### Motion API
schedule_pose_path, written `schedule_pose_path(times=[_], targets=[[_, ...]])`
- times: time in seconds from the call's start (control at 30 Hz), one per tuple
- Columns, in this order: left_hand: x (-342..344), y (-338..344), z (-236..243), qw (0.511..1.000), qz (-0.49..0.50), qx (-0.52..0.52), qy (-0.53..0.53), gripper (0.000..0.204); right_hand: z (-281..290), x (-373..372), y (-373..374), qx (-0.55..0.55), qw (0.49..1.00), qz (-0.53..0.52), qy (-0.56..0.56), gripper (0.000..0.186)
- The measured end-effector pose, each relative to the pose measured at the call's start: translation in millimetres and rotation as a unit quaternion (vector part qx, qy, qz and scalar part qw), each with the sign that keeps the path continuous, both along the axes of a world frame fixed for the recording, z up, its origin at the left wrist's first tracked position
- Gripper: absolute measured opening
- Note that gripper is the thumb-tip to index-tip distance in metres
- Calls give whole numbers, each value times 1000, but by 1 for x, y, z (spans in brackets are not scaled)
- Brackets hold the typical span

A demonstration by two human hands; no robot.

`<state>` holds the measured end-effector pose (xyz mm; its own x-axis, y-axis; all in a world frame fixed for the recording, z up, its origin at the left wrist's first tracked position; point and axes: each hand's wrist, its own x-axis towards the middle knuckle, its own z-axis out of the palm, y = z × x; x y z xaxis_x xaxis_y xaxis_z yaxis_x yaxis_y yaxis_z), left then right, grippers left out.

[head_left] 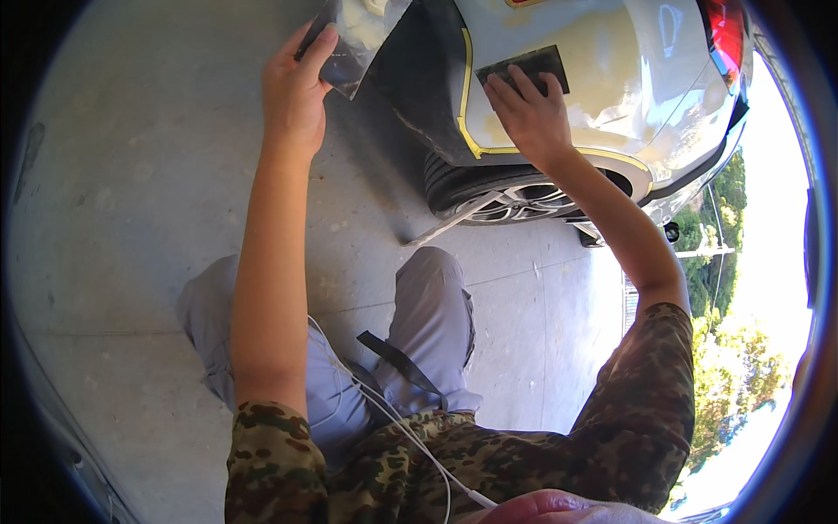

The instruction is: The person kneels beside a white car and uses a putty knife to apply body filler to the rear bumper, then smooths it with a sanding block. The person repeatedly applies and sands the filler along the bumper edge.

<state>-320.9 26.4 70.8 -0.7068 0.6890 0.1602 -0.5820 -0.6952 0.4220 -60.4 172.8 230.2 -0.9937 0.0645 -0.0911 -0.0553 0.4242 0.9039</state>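
Black sheet point(543, 61) against patchy panel point(607, 96); dark board point(356, 54) tilted, apparently paste-smeared.

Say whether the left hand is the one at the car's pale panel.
No, the right hand holds a dark sheet against the panel; the left hand grips a board.

A car-repair garage, open to daylight (trees point(742, 367) outside): concrete floor point(157, 192), and a patchily painted car point(611, 96) edged with yellow tape point(470, 144).

White car panel point(642, 52) blotched tan and grey on my feed, yellow tape point(467, 96), black flat pad point(552, 65), dark grey board point(349, 72) smeared cream, red tail light point(726, 39), black tyre point(438, 183), silver spokes point(524, 205), grey trousers point(428, 297), shirt point(642, 393) I see in brown-green camouflage, white cord point(393, 417).
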Motion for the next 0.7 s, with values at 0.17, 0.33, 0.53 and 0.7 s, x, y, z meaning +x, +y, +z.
schedule_pose_path(times=[0.17,0.33,0.53,0.7], targets=[[-5,-1,-6,1000,-1,2,0,37,-4,17,0,2,999,-3,-36,44],[-7,0,-5,1000,-5,14,-8,37,7,21,-10,-55,997,47,-11,40],[-4,3,-5,1000,-14,14,-1,37,8,-8,-3,-4,1000,22,7,44],[-1,5,-7,1000,-8,10,-17,37,1,-2,-13,11,999,-36,-32,43]])
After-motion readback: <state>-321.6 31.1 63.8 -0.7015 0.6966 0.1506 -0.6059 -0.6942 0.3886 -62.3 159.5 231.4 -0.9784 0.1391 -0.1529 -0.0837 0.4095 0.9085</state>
